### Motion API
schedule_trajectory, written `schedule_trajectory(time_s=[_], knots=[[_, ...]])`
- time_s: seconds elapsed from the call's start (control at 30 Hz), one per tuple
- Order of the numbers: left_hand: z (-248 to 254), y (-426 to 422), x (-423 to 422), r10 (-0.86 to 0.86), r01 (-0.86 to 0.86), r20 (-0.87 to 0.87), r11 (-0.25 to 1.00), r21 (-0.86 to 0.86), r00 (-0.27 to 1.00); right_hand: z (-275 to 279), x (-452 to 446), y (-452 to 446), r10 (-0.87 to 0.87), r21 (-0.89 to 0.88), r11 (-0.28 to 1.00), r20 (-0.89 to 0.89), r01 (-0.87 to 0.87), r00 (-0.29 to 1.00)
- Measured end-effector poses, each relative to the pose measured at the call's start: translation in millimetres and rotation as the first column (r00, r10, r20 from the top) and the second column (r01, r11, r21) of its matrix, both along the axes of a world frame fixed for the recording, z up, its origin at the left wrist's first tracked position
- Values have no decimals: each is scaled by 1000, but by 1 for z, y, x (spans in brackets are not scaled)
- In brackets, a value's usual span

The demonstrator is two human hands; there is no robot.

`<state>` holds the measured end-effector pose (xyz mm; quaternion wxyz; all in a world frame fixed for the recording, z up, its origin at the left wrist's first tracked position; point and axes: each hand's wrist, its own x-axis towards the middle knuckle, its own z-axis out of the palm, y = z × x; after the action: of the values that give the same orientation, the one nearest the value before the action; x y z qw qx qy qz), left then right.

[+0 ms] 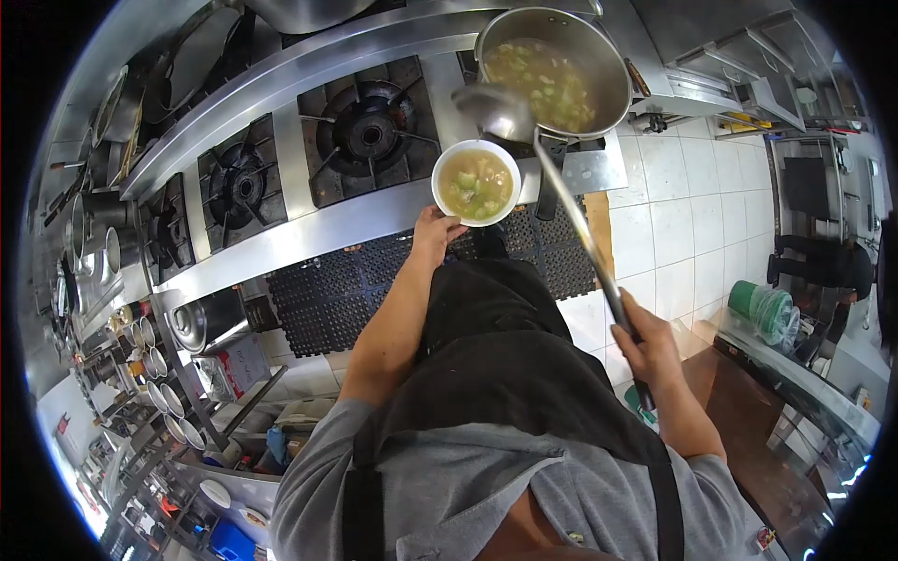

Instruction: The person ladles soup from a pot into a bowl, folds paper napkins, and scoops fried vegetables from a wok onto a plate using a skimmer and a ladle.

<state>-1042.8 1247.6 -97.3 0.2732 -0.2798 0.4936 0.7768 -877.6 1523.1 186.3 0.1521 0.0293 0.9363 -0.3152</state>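
Observation:
My left hand (438, 231) grips the lower rim of a white bowl (436, 192), which holds broth with green and pale chunks. The bowl is over the stove's front edge. My right hand (649, 348) is closed around the dark end of a long-handled ladle (510, 114). The ladle's metal head, slightly blurred, is just above the bowl and beside a large pot (615, 58). Soup (538, 79) with similar green pieces fills part of the pot. Whether the ladle holds any liquid cannot be made out.
A steel stove (355, 199) with several black burners (372, 136) runs to the left. A black perforated mat (323, 304) lies on the tiled floor (669, 220). Shelves with bowls (157, 360) stand at the left. A green bin (758, 304) with a plastic liner is at the right.

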Motion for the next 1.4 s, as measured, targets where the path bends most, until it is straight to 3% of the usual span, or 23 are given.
schedule_trajectory(time_s=[0.07,0.13,0.17,0.23,0.3,0.37,0.47,0.5,0.53,0.6,0.63,0.67,0.7,0.73,0.77,0.8,0.87,0.93,1.07,1.13,1.27,1.33,1.4], knots=[[2,1,0,-10,10,4,1000,-21,1000,13,-4,10,-189,-67,979,79,194,979],[3,2,-1,-23,23,4,999,-42,1000,16,-33,20,-190,17,981,-69,192,979],[2,3,0,-23,23,-5,996,-82,1000,17,-55,23,-106,130,983,-184,131,977],[-4,2,-4,-36,33,-26,993,-111,999,-6,-94,46,33,382,923,-195,45,980],[-13,-2,-13,-307,253,-35,837,-485,951,-37,-134,74,147,490,871,-192,-35,970],[-11,-1,-22,-336,292,3,813,-504,942,-52,-169,82,196,634,762,-31,-132,980],[-10,-2,-32,-375,343,55,768,-541,926,-66,-197,107,305,758,616,21,-214,952],[-14,-2,-35,-389,349,45,762,-546,920,-65,-193,107,367,745,653,-153,-137,917],[-16,-2,-34,-398,353,41,757,-550,917,-61,-186,92,385,743,650,-140,-160,912],[-17,-1,-36,-350,312,27,793,-523,936,-53,-159,51,368,534,845,-572,-7,733],[-14,-2,-33,-326,283,1,818,-501,945,-72,-127,35,74,184,983,-465,15,882],[-9,-2,-30,-311,273,8,820,-504,950,-90,-100,12,-48,-20,999,-261,44,964],[-4,-1,-27,-252,223,8,839,-496,968,-114,-78,-15,-3,-25,1000,-245,-3,969],[1,-3,-24,-191,171,10,855,-489,982,-126,-70,-37,56,-199,975,-192,-94,980],[4,-7,-20,-176,160,15,853,-497,984,-150,-64,-55,-39,-399,916,19,43,999],[6,-12,-16,-188,180,35,847,-501,981,-184,-62,-65,-18,-409,912,22,25,1000],[20,-23,-6,-157,167,63,837,-521,986,-242,-74,-80,-353,-382,794,345,473,870],[41,-37,11,-161,160,37,876,-456,986,-244,-102,-99,-360,-591,592,414,548,836],[76,-58,59,-114,132,66,848,-513,991,-244,-125,-119,-224,-788,348,456,508,861],[117,-65,89,87,-77,-1,887,-454,996,-233,-127,-129,-144,-798,280,514,534,845],[166,-69,152,202,-205,-61,843,-497,978,-174,-125,-154,147,-814,460,464,354,874],[171,-59,186,182,-234,-147,740,-631,972,-147,-116,-165,287,-855,493,337,163,897],[191,-36,221,406,-394,-133,670,-629,904,-132,-114,-168,489,-861,507,242,-47,838]])
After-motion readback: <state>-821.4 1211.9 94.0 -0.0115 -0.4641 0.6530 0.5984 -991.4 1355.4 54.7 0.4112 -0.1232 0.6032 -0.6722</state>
